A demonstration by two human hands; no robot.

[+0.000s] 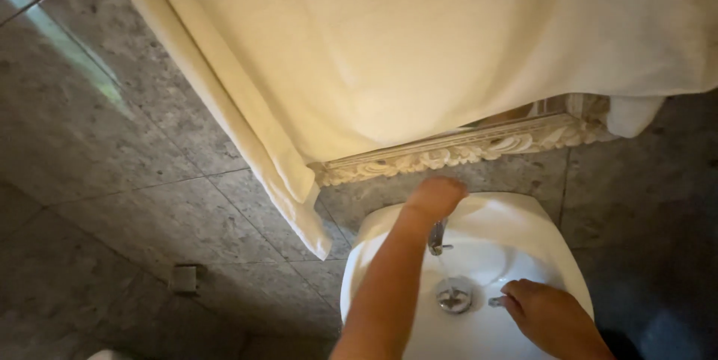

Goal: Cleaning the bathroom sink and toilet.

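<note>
The sink [542, 237] sits below me against the wall [134, 143], with the drain [454, 296] in the middle of its bowl. The faucet [436, 239] stands at the back rim, just behind the drain. My left hand [436, 195] reaches over the back of the sink, above the faucet. My right hand [550, 315] rests inside the bowl, just right of the drain. Above the sink, a carved frame [456, 152] runs along the wall. A large towel [419, 46] hangs over the frame, its left edge trailing down beside the sink. A small square fitting [183, 278] sits on the wall, well left of the sink.
</note>
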